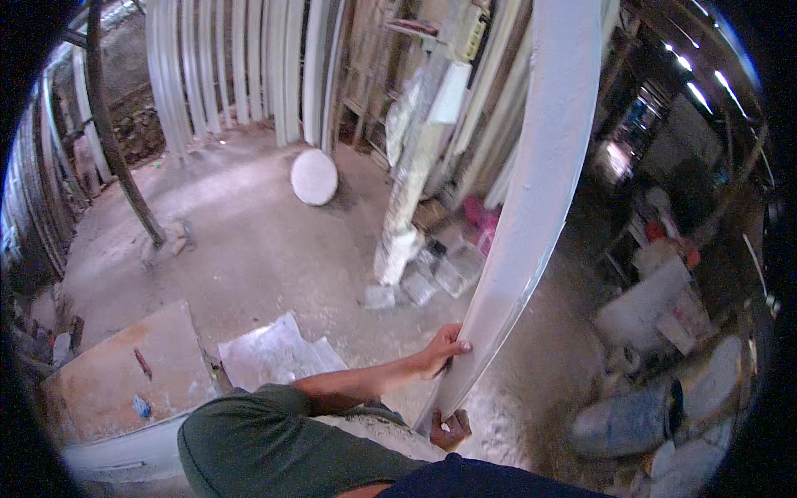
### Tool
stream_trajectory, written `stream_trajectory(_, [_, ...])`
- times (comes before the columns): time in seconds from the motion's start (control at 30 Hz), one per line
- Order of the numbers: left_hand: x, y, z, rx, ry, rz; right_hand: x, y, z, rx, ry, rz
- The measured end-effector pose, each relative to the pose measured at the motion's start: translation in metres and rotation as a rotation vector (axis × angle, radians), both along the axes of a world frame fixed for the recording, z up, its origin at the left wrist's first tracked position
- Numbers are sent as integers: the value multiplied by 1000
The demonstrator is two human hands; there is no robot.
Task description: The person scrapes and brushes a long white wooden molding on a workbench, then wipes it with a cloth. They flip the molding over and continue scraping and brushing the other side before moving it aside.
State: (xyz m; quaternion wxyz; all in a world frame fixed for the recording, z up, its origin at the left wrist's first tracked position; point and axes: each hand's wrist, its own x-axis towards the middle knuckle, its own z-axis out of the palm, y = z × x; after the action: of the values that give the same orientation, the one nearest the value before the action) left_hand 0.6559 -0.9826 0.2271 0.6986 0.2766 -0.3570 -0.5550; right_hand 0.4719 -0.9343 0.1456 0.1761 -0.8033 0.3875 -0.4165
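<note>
A long white plaster moulding stands steeply tilted in front of me, its upper end running out of the top of the view. My left hand grips its left edge low down, the thumb lying on its face. Lower still, close to the bottom end, my right hand is curled with its fingers bent against the moulding. Part of each hand's grip is hidden behind the strip. My left arm, in a dark green sleeve, reaches across from the lower left.
Several white strips lean along the back wall. A round white disc is on the floor before them. A wooden post stands at left, above a stained board and white sheets. Whitish blocks and a blue drum lie nearby.
</note>
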Motion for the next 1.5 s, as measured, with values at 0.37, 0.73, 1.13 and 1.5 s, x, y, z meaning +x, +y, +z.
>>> stream_trajectory(0.37, [164,-68,0,-12,28,359,148,-153,7,47,50,461])
stream_trajectory(0.73, [388,-74,-21,39,127,628,381,-202,-22,1,193,641])
stream_trajectory(1.13, [673,-67,13,38,133,741,672,-207,4,-17,228,705])
stream_trajectory(1.5, [961,-100,37,-25,13,787,963,-254,-54,-369,34,753])
